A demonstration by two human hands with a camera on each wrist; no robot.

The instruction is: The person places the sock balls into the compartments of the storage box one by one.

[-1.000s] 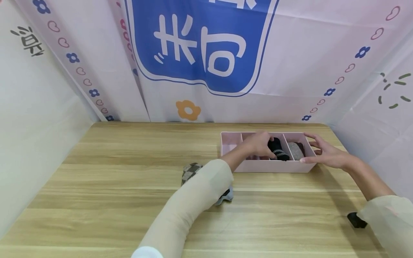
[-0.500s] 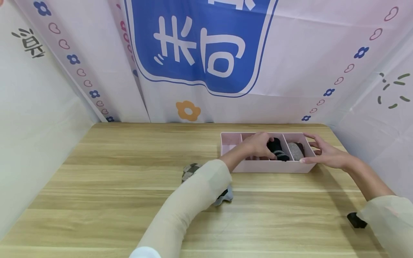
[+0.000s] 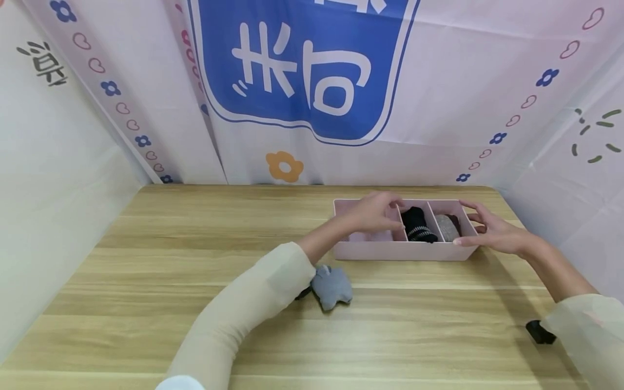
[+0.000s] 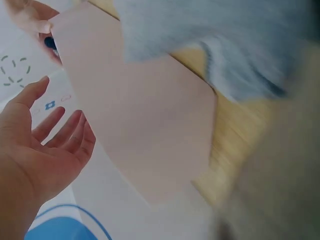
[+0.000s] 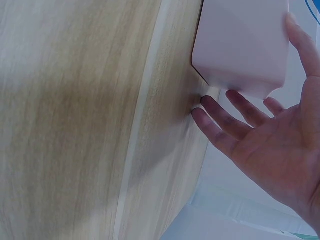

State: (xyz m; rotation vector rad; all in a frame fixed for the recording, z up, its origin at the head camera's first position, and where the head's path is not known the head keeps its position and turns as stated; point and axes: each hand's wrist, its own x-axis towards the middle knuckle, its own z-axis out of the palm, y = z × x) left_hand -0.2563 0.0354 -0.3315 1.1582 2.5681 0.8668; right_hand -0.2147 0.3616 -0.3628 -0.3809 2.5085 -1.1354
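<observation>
A pink divided storage box (image 3: 400, 251) stands toward the back right of the table. My left hand (image 3: 375, 212) is over its left part, holding nothing; the left wrist view shows the fingers loosely bent behind the box wall. A rolled black sock (image 3: 417, 223) with a pale striped band sits in the compartment just right of that hand. The rightmost compartment holds a grey and dark brown sock roll (image 3: 447, 226). My right hand (image 3: 497, 233) holds the box's right end, thumb at the front rim and fingers around the end. My left hand partly hides the left compartments.
A grey-blue sock (image 3: 332, 287) lies on the wooden table in front of the box, with a dark piece beside it partly under the left sleeve. Near the right sleeve lies a small black item (image 3: 540, 332). Printed cloth walls (image 3: 439, 108) enclose the table.
My left hand has let go of the black sock and moved left and slightly up, leaving the sock in the box. The left sleeve uncovers more of the grey-blue sock. The right hand stays put.
</observation>
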